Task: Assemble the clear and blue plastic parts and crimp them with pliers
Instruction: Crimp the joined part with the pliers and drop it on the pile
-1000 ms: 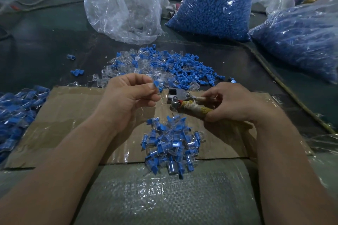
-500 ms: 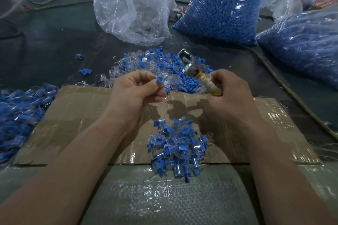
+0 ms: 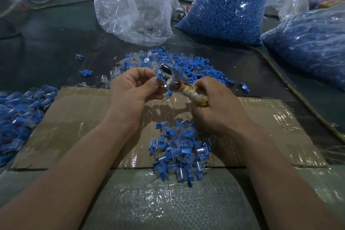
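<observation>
My left hand (image 3: pixel 133 89) pinches a small clear and blue plastic part (image 3: pixel 159 77) between thumb and fingers, raised above the cardboard. My right hand (image 3: pixel 214 102) grips the tape-wrapped handles of the pliers (image 3: pixel 174 84), whose metal jaws sit right against the blue end of that part. Below my hands a heap of assembled clear and blue pieces (image 3: pixel 179 149) lies on the cardboard sheet (image 3: pixel 74 121). A loose pile of separate blue and clear parts (image 3: pixel 186 65) is spread behind my hands.
A clear bag of transparent parts (image 3: pixel 134 5) stands at the back centre, with a bag of blue parts (image 3: pixel 227 5) to its right and another blue-filled bag (image 3: pixel 313 46) at far right. More blue and clear pieces (image 3: pixel 16 115) lie at the left edge. A cord (image 3: pixel 291 87) runs along the right.
My right hand has swung the pliers from pointing up and away down to the left, bringing the jaws onto the part in my left hand. My left hand has stayed about where it was.
</observation>
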`<state>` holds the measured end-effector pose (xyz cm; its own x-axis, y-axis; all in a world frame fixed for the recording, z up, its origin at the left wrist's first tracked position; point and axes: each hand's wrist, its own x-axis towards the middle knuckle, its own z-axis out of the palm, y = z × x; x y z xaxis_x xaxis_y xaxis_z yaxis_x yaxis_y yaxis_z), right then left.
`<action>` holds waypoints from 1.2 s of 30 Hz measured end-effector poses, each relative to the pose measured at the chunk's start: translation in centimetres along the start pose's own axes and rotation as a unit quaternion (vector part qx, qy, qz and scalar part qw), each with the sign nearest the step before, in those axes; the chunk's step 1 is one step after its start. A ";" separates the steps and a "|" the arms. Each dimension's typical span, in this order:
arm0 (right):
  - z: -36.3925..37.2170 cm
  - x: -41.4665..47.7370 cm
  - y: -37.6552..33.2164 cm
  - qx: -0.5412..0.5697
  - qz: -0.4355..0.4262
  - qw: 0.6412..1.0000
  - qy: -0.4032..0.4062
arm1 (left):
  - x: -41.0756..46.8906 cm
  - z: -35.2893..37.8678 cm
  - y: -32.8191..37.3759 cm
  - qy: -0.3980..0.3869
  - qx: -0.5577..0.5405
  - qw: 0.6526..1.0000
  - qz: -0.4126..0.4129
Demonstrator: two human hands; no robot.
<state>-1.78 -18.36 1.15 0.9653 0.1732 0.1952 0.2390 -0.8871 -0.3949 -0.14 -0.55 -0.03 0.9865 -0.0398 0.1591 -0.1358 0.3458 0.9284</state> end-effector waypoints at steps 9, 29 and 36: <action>0.0 0.0 0.1 0.011 0.002 1.000 -0.014 | -0.3 0.0 -0.6 0.020 0.013 1.000 0.006; -0.3 -0.1 -0.3 0.007 0.002 0.999 -0.037 | -0.5 0.5 0.1 0.020 0.085 0.996 0.021; -0.2 -0.1 -0.8 0.045 0.014 0.998 -0.028 | -0.9 0.8 0.4 0.031 0.106 0.993 0.035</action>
<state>-2.11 -17.74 1.67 0.9756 0.1741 0.1339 0.2176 -0.8499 -0.4799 -1.17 -1.07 0.48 0.9767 0.0383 0.2112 -0.2145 0.1401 0.9666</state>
